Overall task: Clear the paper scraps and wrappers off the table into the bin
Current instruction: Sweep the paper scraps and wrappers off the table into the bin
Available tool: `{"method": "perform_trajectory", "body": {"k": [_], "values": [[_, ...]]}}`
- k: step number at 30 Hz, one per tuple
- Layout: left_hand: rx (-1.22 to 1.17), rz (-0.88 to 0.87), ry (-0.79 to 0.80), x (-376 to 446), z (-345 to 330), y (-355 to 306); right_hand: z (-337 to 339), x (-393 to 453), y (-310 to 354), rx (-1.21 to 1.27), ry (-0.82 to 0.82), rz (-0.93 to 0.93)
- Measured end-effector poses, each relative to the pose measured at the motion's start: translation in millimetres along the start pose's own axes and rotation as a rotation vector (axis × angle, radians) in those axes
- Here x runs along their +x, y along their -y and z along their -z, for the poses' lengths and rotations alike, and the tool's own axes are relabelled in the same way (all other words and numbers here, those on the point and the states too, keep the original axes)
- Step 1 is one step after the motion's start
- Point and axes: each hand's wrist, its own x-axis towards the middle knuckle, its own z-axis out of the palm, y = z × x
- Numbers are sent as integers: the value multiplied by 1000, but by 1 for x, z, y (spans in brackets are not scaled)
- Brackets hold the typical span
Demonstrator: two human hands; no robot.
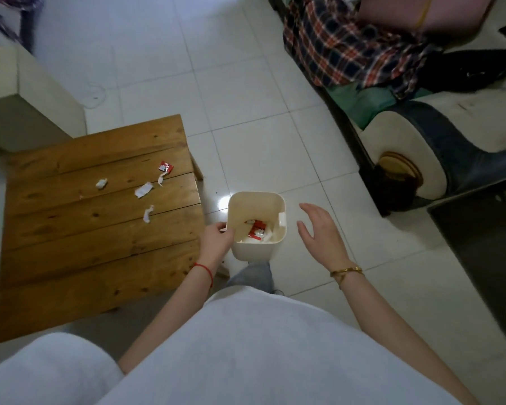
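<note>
A small cream plastic bin (275,200) stands on the white tiled floor (246,83) just off the near right corner of a low wooden plank table (70,258). Bare tile lies open beyond the bin and to its right, as far as the sofa (421,135) heaped with a plaid cloth (333,45).

The left hand (216,238) is closed on the bin's left rim, fingers curled over the edge. The right hand (319,229) hovers just to the right of the bin, fingers spread and slightly curved, holding nothing and not touching it.

Inside the bin lie red-and-white wrappers (257,229) and white paper. On the table, well back from its near edge, sit a red wrapper (165,166) close to the right side and four crumpled white paper scraps (143,189) scattered to its left and nearer.
</note>
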Motion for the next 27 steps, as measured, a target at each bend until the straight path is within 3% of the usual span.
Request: {"method": "perform_trajectory", "body": {"k": [11, 20, 27], "values": [[-147, 143, -160, 132, 4, -72, 0, 218, 3, -26, 174, 177], [-312, 286, -293, 212, 34, -110, -19, 389, 72, -73, 350, 361], [-466, 485, -496, 240, 41, -105, -65, 481, 135, -146, 551, 636]]}}
